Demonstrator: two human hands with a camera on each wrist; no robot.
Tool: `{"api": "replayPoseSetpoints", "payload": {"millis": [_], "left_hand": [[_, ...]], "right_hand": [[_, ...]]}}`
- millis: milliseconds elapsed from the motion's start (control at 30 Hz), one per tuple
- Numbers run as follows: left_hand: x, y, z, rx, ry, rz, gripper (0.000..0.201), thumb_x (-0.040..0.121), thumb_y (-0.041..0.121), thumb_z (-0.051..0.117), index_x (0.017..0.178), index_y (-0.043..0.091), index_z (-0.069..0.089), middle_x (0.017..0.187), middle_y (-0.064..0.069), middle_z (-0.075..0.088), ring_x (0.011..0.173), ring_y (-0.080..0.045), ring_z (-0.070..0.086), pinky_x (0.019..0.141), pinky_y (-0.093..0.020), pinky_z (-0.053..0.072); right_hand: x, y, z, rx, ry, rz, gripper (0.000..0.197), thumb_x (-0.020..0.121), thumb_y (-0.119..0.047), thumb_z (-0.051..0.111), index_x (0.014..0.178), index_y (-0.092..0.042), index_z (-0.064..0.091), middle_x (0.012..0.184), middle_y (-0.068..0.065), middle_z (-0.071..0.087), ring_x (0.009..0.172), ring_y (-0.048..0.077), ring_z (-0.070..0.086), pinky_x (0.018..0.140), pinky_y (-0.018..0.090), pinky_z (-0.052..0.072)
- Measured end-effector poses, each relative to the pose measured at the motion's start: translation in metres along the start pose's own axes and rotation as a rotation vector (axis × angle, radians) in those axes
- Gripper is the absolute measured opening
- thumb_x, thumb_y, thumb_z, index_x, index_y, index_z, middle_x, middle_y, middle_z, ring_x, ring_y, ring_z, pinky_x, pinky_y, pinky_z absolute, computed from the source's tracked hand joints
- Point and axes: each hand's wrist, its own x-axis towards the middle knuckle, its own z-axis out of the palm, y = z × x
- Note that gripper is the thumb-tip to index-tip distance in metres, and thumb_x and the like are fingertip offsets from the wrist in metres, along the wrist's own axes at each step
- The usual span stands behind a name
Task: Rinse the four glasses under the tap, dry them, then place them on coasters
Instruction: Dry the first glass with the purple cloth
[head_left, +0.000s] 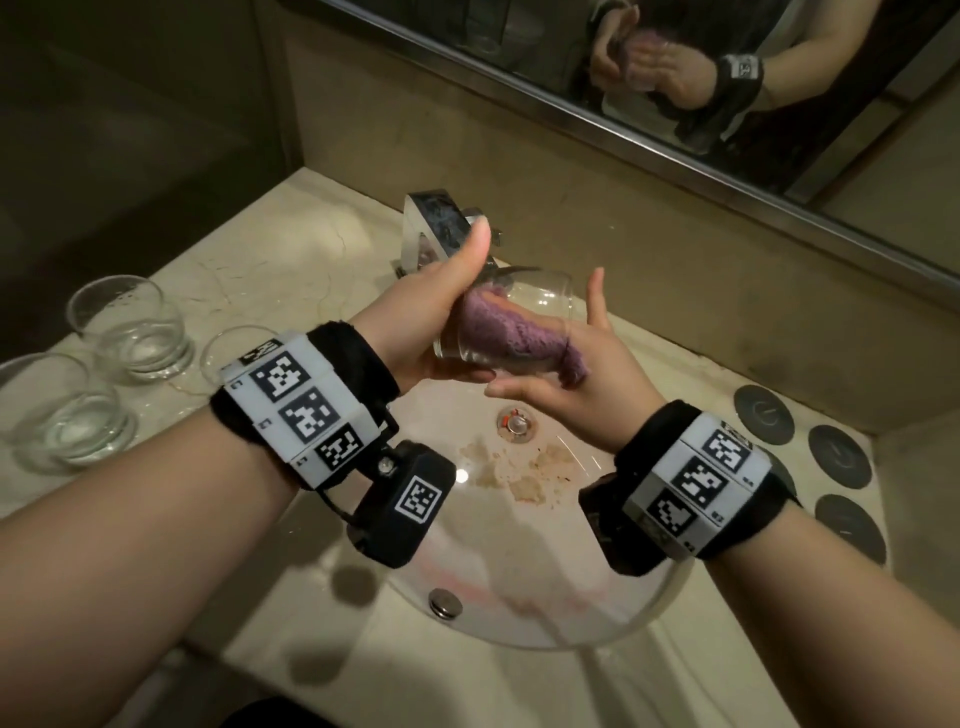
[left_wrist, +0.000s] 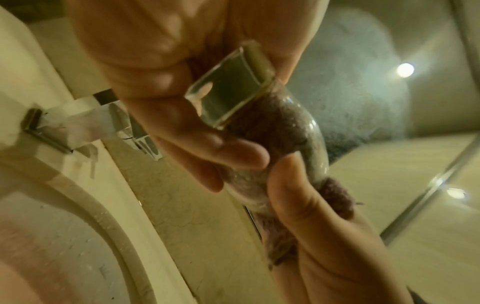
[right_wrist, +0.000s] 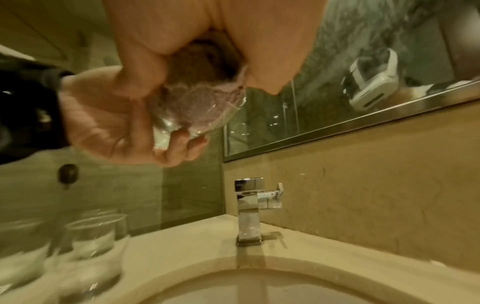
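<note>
First glass (head_left: 511, 332) is being dried: left hand (head_left: 431, 317) grips it, right hand (head_left: 587, 374) apparently pinches the purple cloth (head_left: 511, 332) inside. Three glasses (head_left: 130, 332) wait; coasters (head_left: 763, 413) bare.

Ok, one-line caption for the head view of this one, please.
Over the sink, the left hand holds a tilted glass while the right hand works a purple cloth inside it.

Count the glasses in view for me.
4: one held over the sink in the left hand with a purple cloth inside, three on the counter at left, the last partly hidden.
</note>
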Motion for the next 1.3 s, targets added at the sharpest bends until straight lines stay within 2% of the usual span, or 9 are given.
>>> {"api": "replayPoseSetpoints", "payload": {"millis": [333,400,533,700,800,967,1067,1200,1300], "left_hand": [[0.004,-0.035,-0.005,0.064,0.232,0.124,0.059,0.088,0.061,0.041,0.119,0.013,0.05,0.111,-0.012,0.064,0.091,-0.026,0.068,0.058,-0.032,0.055],[0.004,-0.038,-0.006,0.232,0.3,0.244,0.04,0.093,0.049,0.042,0.107,0.012,0.047,0.1,-0.006,0.059,0.084,-0.019,0.063,0.054,-0.026,0.054],[0.005,-0.036,-0.008,0.641,0.316,0.567,0.04,0.083,0.056,0.046,0.095,0.018,0.045,0.087,0.007,0.052,0.079,-0.003,0.052,0.064,-0.009,0.04],[0.008,-0.053,-0.015,0.514,0.165,0.305,0.069,0.081,0.075,0.027,0.118,0.018,0.043,0.108,0.001,0.06,0.093,-0.012,0.062,0.074,-0.028,0.052],[0.003,-0.071,-0.011,0.2,0.014,0.035,0.086,0.075,0.082,0.009,0.13,0.028,0.048,0.117,-0.012,0.063,0.072,-0.02,0.067,0.052,-0.028,0.052],[0.002,-0.08,-0.007,0.005,0.035,-0.037,0.08,0.081,0.077,0.014,0.113,0.021,0.062,0.088,-0.009,0.066,0.05,-0.01,0.049,0.039,-0.018,0.034],[-0.001,-0.086,-0.002,0.132,0.154,0.015,0.065,0.088,0.067,0.03,0.117,0.014,0.054,0.086,-0.004,0.059,0.055,-0.01,0.05,0.043,-0.017,0.037],[-0.007,-0.084,0.008,0.404,0.345,0.343,0.042,0.096,0.043,0.038,0.126,0.014,0.043,0.088,0.015,0.049,0.076,0.002,0.049,0.063,-0.009,0.04],[-0.007,-0.08,0.009,0.449,0.347,0.438,0.038,0.096,0.034,0.041,0.126,0.01,0.041,0.087,0.019,0.045,0.079,0.009,0.047,0.062,-0.003,0.041]], "right_hand": [[-0.005,-0.008,0.017,0.451,-0.037,0.271,0.025,0.082,-0.024,0.07,0.105,-0.029,0.064,0.099,-0.016,0.063,0.095,-0.04,0.031,0.119,0.042,0.005],[-0.007,-0.011,0.021,0.606,-0.001,0.338,0.02,0.076,-0.029,0.073,0.093,-0.034,0.064,0.079,-0.021,0.068,0.077,-0.015,0.056,0.089,0.025,0.043],[-0.018,-0.006,0.026,0.745,0.108,0.517,0.025,0.067,-0.025,0.073,0.091,-0.025,0.063,0.057,-0.011,0.058,0.045,-0.001,0.044,0.042,0.014,0.035],[-0.027,-0.007,0.029,0.447,0.105,0.391,0.019,0.076,-0.036,0.068,0.088,-0.05,0.066,0.078,-0.028,0.066,0.102,-0.006,0.059,0.114,0.038,0.018],[-0.028,-0.004,0.023,0.111,0.062,0.29,0.022,0.084,-0.033,0.066,0.106,-0.033,0.064,0.098,-0.014,0.069,0.116,-0.011,0.046,0.111,0.033,-0.026],[-0.032,-0.002,0.029,-0.056,-0.008,0.211,0.029,0.083,-0.033,0.067,0.111,-0.027,0.065,0.103,-0.005,0.071,0.114,0.002,0.054,0.109,0.031,-0.027],[-0.038,-0.001,0.034,0.02,-0.045,0.271,0.027,0.083,-0.034,0.066,0.11,-0.03,0.063,0.106,-0.007,0.069,0.112,-0.019,0.042,0.108,0.029,-0.026],[-0.041,-0.003,0.035,0.515,0.03,0.42,0.021,0.073,-0.031,0.076,0.088,-0.04,0.065,0.085,-0.02,0.07,0.102,-0.013,0.053,0.113,0.04,0.018],[-0.044,-0.005,0.035,0.678,0.131,0.48,0.026,0.077,-0.009,0.073,0.09,-0.029,0.061,0.064,-0.016,0.067,0.06,-0.009,0.058,0.063,0.009,0.043]]}}
